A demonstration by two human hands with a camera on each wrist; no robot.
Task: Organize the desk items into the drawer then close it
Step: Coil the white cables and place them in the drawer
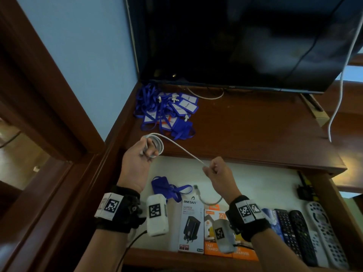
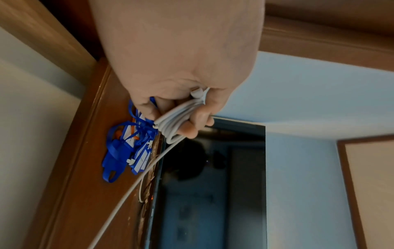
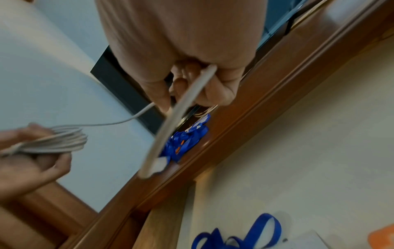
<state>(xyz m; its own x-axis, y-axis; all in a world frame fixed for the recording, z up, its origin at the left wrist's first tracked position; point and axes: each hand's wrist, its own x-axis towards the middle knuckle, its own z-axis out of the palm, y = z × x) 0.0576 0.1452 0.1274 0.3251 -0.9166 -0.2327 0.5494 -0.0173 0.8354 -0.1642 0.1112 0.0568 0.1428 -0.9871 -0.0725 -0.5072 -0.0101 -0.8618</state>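
Note:
A white cable point(image 1: 177, 145) runs between both hands above the open drawer point(image 1: 255, 185). My left hand point(image 1: 142, 154) grips a coil of it point(image 2: 177, 118), wound in several loops. My right hand point(image 1: 213, 170) pinches the loose stretch point(image 3: 183, 104), whose free end point(image 1: 197, 190) hangs down into the drawer. A heap of blue lanyards with badge holders point(image 1: 167, 110) lies on the desk top point(image 1: 245, 130) behind the hands.
The drawer holds a blue lanyard point(image 1: 167, 188), two charger boxes point(image 1: 191, 226), and several remote controls point(image 1: 306, 232) at the right. A dark TV screen point(image 1: 235, 40) stands at the back of the desk. A white cord point(image 1: 341, 85) hangs at the right.

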